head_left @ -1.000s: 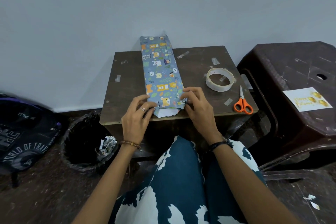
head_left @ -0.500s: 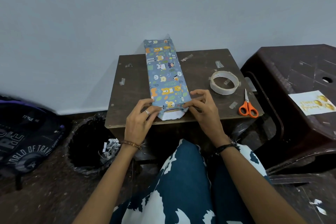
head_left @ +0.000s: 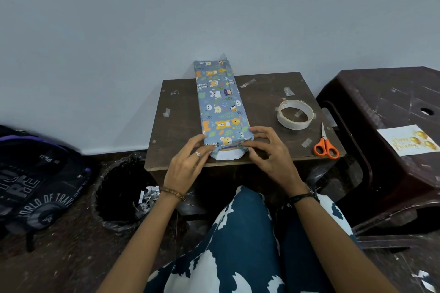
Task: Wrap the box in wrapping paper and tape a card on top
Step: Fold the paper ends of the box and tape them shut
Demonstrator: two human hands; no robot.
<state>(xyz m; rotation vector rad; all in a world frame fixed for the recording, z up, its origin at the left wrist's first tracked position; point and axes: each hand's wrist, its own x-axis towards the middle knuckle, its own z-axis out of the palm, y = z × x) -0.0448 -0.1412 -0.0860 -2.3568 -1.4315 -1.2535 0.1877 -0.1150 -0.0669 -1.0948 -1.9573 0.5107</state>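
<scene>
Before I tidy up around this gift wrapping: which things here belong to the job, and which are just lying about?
Part of the job:
wrapped box
left hand
right hand
tape roll
scissors
birthday card

Lying about:
backpack
bin
plastic stool

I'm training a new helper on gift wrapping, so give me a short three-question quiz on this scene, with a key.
1. True or false: the card is already taped on top of the wrapped box.
2. Which lies nearest the orange scissors? A) the trash bin B) the tape roll C) the backpack
3. Fill in: the left hand and right hand both work at the box's ____ end, where a white paper flap sticks out.

Key: 1 false, the card lies on the dark plastic stool, apart from the box. 2 B, both are on the wooden table. 3 near.
</scene>
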